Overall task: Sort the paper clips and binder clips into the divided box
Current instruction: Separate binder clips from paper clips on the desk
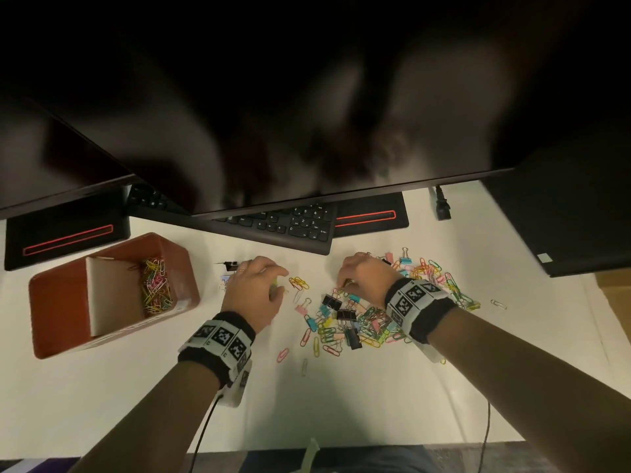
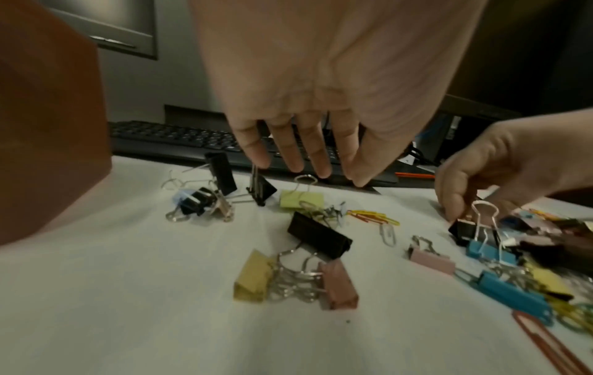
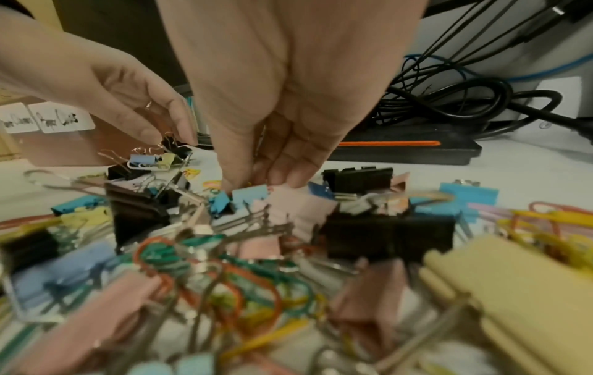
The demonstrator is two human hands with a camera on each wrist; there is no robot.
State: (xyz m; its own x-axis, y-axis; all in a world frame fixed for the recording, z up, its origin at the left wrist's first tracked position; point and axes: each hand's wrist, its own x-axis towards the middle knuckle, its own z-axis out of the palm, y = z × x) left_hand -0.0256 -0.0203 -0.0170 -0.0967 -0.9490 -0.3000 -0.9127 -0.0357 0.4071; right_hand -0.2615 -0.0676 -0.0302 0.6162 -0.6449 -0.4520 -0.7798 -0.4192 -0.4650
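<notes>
The brown divided box stands at the left; its right compartment holds coloured paper clips, and the left one looks bare. A mixed pile of paper clips and binder clips lies to the right of the middle. My left hand hangs with straight fingers over loose binder clips, one fingertip touching the wire handle of a black binder clip. My right hand reaches down into the pile beside a blue binder clip. Its thumb and fingers pinch a small yellowish paper clip, mostly hidden.
A black keyboard and two monitor bases sit behind the clips, under the screens. A dark case stands at the right. Stray paper clips lie around the pile. The near part of the white table is bare.
</notes>
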